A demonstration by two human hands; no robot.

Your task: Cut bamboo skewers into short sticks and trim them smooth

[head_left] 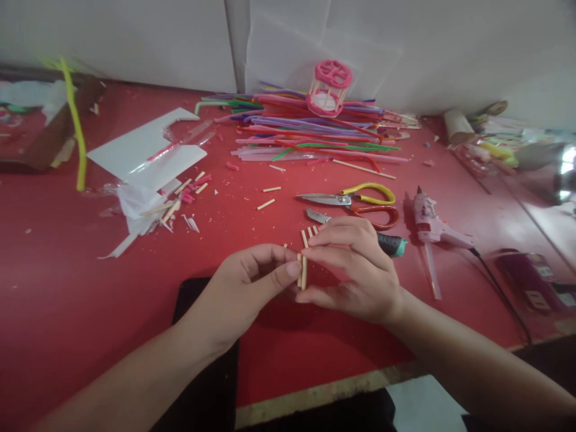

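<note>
Short pale wooden sticks (304, 273) stand side by side between my two hands. My left hand (249, 282) is closed, pinching them between thumb and fingers. From the right, my right hand (360, 267) has its thumb and fingertips closed at the ends of the same sticks. Just beyond the right fingertips lie several more short sticks (304, 239), partly hidden by that hand. A utility knife (389, 244) with a black and green handle lies partly behind the right hand. Scissors (346, 199) with yellow and red handles rest above it.
Many coloured pipe cleaners (315, 129) lie at the back, with a pink-ended cage-like model (329, 90) on them. A pink glue gun (432, 225) with a cord lies right. White card (130, 144) and scraps are left. A dark flat object (216, 384) is under my left forearm.
</note>
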